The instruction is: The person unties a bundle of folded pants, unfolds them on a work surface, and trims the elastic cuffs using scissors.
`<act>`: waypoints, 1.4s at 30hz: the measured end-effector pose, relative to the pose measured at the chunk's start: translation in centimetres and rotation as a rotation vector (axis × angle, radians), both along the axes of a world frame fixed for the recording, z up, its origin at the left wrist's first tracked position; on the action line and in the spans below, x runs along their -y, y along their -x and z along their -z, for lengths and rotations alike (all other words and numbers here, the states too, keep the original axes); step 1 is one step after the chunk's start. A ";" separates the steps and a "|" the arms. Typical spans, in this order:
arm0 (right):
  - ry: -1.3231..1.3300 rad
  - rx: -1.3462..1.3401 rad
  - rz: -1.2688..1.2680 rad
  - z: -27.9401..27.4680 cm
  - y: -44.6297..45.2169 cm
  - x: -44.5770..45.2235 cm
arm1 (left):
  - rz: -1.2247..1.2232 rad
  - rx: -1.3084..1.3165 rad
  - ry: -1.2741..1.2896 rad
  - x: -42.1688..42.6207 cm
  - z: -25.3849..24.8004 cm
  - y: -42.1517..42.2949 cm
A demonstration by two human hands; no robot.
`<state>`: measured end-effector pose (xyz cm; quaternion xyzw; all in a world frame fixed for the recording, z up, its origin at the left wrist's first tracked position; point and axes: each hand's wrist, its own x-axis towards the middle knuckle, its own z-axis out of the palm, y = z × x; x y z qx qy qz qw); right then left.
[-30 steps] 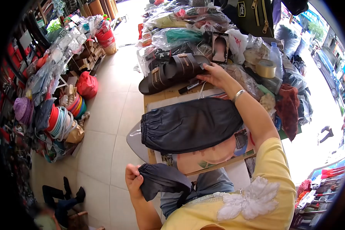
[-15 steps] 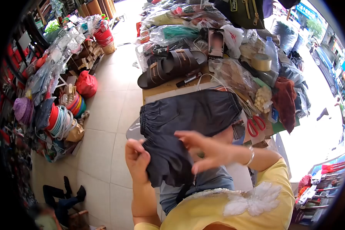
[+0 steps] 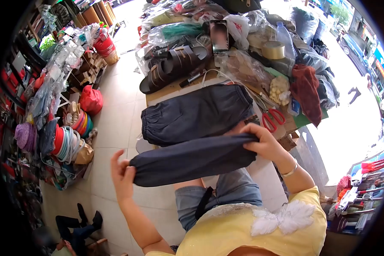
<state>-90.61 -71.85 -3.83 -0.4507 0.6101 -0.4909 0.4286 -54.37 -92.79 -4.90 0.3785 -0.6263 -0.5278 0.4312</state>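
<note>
A dark navy sleeve cover (image 3: 192,160) is stretched out lengthwise in the air above my lap. Its left end is pinched by my left hand (image 3: 123,177), thumb and fingers at the gathered edge. My right hand (image 3: 264,144) grips the other end, thumb on top; some of its fingers are hidden by the cloth. Just beyond lies a second dark sleeve cover (image 3: 196,113) with gathered elastic ends, flat on the table's near edge. Red-handled scissors (image 3: 273,120) rest to the right of it.
Behind the covers are dark sandals (image 3: 175,66), a phone (image 3: 219,36) propped upright, a tape roll (image 3: 273,50), a plastic bottle (image 3: 286,38) and a brown cloth (image 3: 306,94). Goods line the left side, including a red bag (image 3: 91,100). A seated person (image 3: 79,230) is at lower left.
The held sleeve cover was bunched up by my left hand; now it is pulled out straight between both hands. My right hand has moved right and closed on its end.
</note>
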 end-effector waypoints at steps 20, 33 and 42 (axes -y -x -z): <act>0.649 0.341 0.538 -4.0 3.7 -2.4 | 0.232 -0.539 -0.048 -1.5 -3.4 6.9; 0.367 -0.383 1.165 9.7 21.2 -6.0 | 0.050 -0.188 0.393 3.4 -0.8 12.4; 0.005 -1.076 0.565 2.9 7.7 -2.6 | -0.095 -0.053 0.126 5.7 2.8 9.1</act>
